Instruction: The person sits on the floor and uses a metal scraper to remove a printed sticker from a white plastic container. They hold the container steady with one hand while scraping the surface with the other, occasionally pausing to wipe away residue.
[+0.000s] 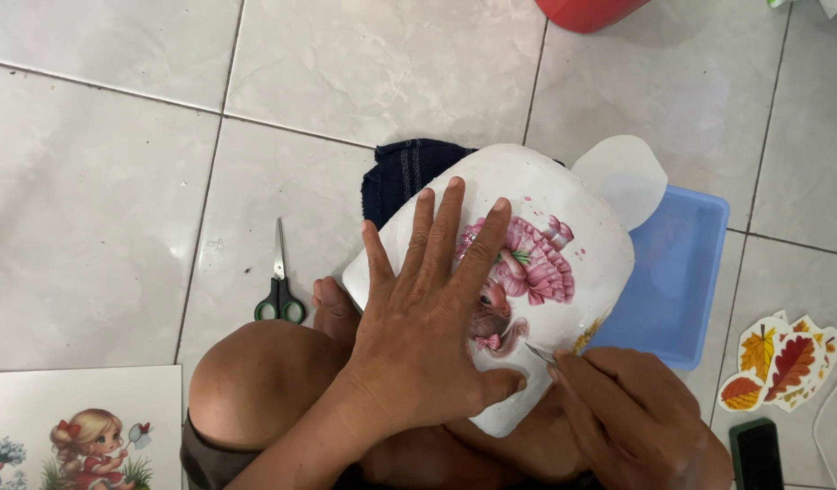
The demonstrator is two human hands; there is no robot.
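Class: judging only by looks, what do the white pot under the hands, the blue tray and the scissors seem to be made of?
White pot: probably glazed or painted ceramic; smooth, faintly shiny.
Blue tray: plastic, by its even colour and moulded, rounded rim.
Scissors: bright metal blades, with green-and-black handles that look plastic.

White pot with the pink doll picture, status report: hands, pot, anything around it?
Left hand flat on white pot. Right hand pinching thin tool at picture edge. Blue tray beside; scissors apart.

Both forearms bare, no sleeves; left hand (418, 336) and right hand (631, 413) without rings, watch or gloves. Knee (255, 381) bare. Dark shorts hem (205, 458) visible (colour olive-brown, partly cut off by frame). Foot unshod.
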